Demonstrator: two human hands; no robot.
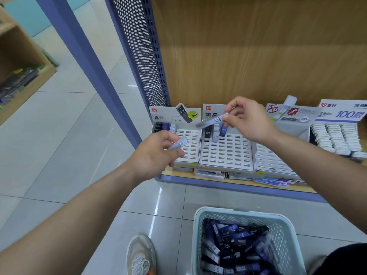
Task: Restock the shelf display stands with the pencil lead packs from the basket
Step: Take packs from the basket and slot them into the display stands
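Note:
My left hand (156,153) grips a clear pencil lead pack (178,143) in front of the left display stand (189,144). My right hand (246,118) pinches another clear lead pack (211,121) by its end, held slanted above the middle display stand (226,153). Both white stands have mostly bare slots, with a few packs (215,132) standing in their back rows. The pale blue basket (200,225) on the floor below holds several dark blue and black lead packs (236,243).
A third slotted stand (270,161) and a stand full of white packs (335,137) sit to the right on the low wooden shelf (198,178). Flat boxes (276,181) lie along the shelf's front edge. A blue perforated upright (143,56) borders the left. My shoe (142,255) is beside the basket.

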